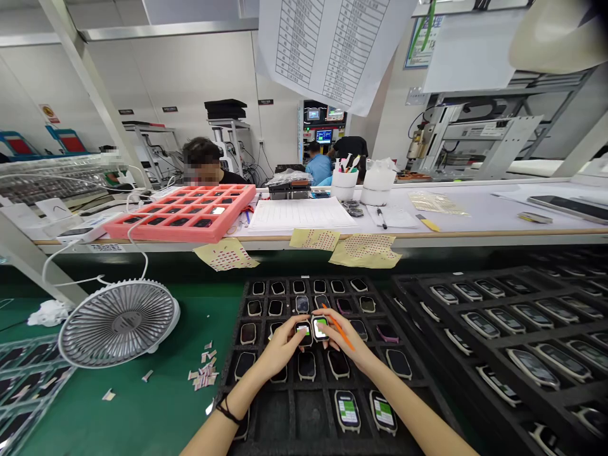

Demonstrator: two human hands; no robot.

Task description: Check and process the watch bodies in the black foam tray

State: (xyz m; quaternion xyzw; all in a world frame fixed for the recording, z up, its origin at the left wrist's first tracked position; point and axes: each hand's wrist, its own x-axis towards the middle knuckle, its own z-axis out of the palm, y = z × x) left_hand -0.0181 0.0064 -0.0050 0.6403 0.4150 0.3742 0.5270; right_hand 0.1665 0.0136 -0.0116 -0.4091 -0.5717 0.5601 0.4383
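Left hand: On my feed the left hand sits over the tray, fingers curled onto a smartwatch body with a lit green-and-white screen. At this small size I can't tell if that is a firm grasp or only a touch.

Right hand: The right hand looks closed around an orange plastic pick, which runs across the back of the hand. Its fingertips also meet a second smartwatch body, just beside the first.

Location: Both watches are over a middle cell of a black foam tray, among rows of dark-screened watches. Two lit watches sit in the near row, beside an empty cell.

Handling: I'd keep contact on the case edges, off the glass, and hold the pick's point clear of both screens. With neighbouring watches this close, low wrists seem safest.

Left of tray: A white desk fan stands on a green mat, near a pile of paper scraps.

Right of tray: A second foam tray holds more watches.

Beyond: A pink tray sits on the bench, and a dark-shirted person works past it.
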